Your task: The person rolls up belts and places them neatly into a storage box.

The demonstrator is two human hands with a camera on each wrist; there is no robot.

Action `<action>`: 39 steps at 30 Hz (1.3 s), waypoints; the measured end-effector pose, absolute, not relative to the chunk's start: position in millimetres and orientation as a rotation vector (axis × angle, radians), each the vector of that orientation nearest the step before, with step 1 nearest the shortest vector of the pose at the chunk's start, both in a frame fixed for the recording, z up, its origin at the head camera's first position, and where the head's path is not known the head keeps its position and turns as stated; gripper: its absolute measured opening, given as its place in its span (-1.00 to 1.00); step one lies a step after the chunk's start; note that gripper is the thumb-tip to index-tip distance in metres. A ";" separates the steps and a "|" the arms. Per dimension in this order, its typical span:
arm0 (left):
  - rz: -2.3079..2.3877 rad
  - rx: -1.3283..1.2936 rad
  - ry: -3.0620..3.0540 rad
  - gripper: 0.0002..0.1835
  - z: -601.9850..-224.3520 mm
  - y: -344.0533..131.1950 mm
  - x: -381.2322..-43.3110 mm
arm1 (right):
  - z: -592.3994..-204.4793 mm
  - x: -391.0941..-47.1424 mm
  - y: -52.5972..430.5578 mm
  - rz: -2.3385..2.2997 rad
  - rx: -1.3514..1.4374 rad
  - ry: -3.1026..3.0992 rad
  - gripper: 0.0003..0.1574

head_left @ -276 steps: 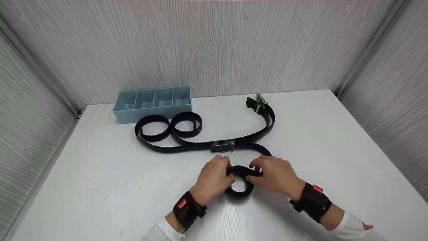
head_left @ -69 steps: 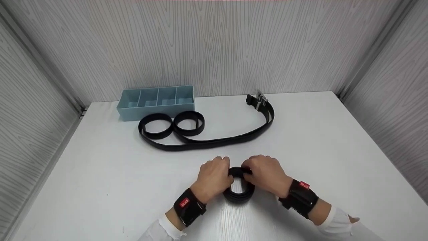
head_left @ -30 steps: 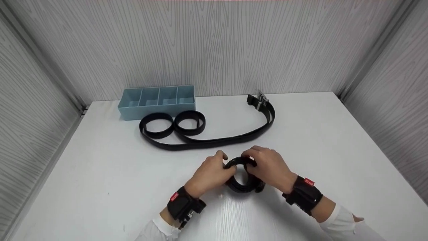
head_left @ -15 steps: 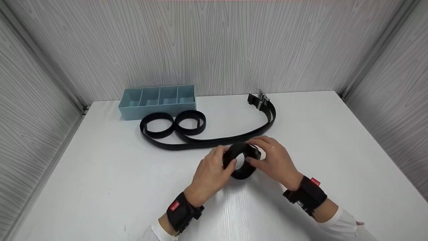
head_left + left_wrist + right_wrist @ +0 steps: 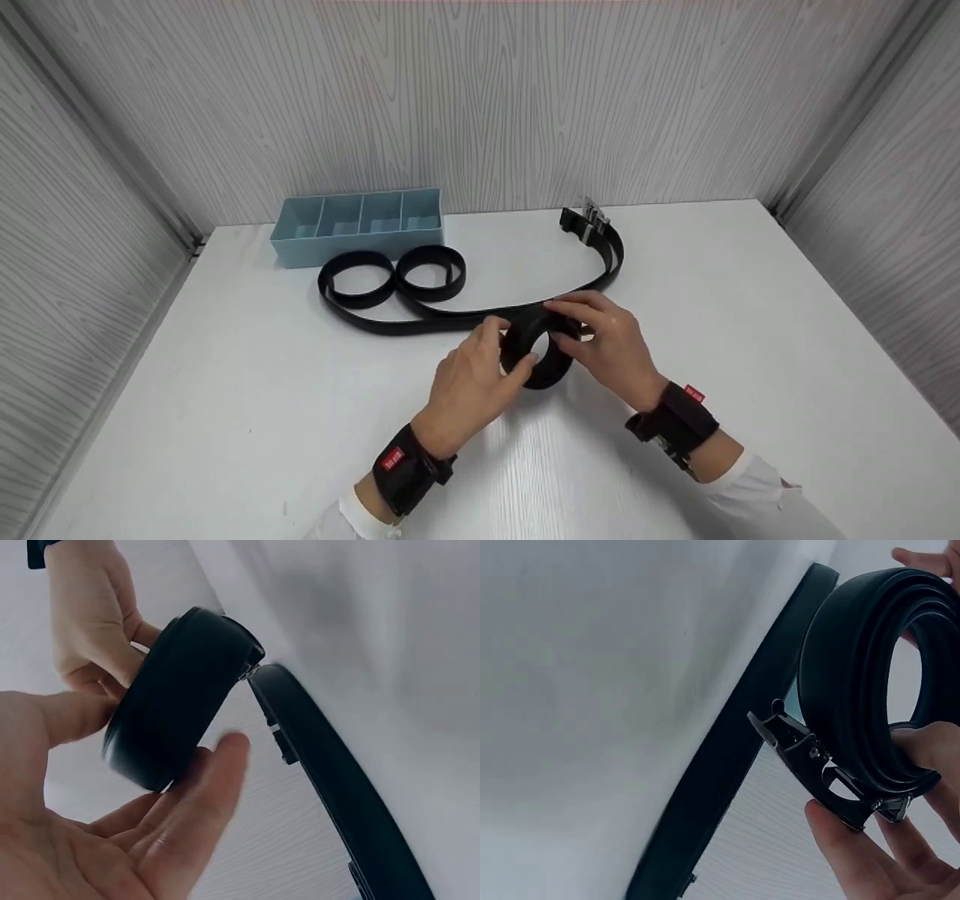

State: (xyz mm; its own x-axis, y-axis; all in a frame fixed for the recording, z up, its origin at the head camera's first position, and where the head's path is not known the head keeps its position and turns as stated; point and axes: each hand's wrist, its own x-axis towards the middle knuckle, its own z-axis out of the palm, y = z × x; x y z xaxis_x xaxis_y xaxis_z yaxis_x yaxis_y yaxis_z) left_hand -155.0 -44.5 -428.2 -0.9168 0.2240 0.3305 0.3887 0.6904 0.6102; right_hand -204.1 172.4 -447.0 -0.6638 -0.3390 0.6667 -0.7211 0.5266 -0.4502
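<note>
A black belt (image 5: pixel 556 366) is rolled into a tight coil in both hands, raised and tilted over the white table. My left hand (image 5: pixel 466 382) holds its left side, thumb at the coil's hole and fingers around the outside. On the opposite side, my right hand (image 5: pixel 621 351) pinches the coil between thumb and fingers. The right wrist view shows the dark metal buckle (image 5: pixel 802 757) on the outside of the roll, at the right hand's fingertips. Behind the coil, two more black belts (image 5: pixel 390 328) lie along the table.
Two open loops, including the left loop (image 5: pixel 358 301), form the left ends of the lying belts. Their metal buckles (image 5: pixel 594 219) are at the back right. A light blue box (image 5: pixel 352 247) with several compartments stands against the patterned back wall (image 5: pixel 480 105).
The held belt's loose length has been wound into the coil. Both hands have then lifted it and tipped it, moving it forward toward the lying belts, which stay in place.
</note>
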 end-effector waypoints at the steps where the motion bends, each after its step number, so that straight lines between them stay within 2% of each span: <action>1: -1.074 -0.483 -2.696 -0.48 -424.5 -46.1 -156.5 | -447.0 -205.2 170.6 0.950 0.891 -2.246 -0.43; 9: -1.251 -0.438 -2.773 -0.55 -404.6 -56.8 -168.3 | -445.0 -208.3 156.9 0.856 1.032 -2.191 -0.46; 18: -1.097 -0.471 -2.676 -0.55 -415.6 -58.3 -172.4 | -452.7 -214.9 147.0 0.929 1.066 -2.163 -0.50; 26: -0.961 -0.499 -2.539 -0.58 -426.1 -66.1 -180.3 | -456.9 -224.3 144.4 1.027 1.074 -2.224 -0.24; 29: -0.940 -0.487 -2.517 -0.58 -421.1 -77.6 -189.8 | -455.5 -225.7 152.9 1.035 1.083 -2.251 -0.21; 32: -0.926 -0.441 -2.504 -0.57 -410.7 -95.7 -204.3 | -454.4 -225.0 165.0 1.037 1.060 -2.261 -0.27; 39: -0.872 -0.274 -2.449 -0.56 -374.9 -150.4 -253.2 | -453.0 -224.7 191.9 1.085 1.026 -2.246 -0.35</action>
State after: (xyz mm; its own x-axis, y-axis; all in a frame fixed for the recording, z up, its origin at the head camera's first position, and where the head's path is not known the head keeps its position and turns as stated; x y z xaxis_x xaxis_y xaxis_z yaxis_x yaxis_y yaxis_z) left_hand -253.2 -150.4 -374.9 -0.8435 0.0149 0.5370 0.3509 0.7722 0.5297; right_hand -224.7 191.9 -453.0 -0.6274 -0.4295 0.6496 -0.7758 0.4165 -0.4740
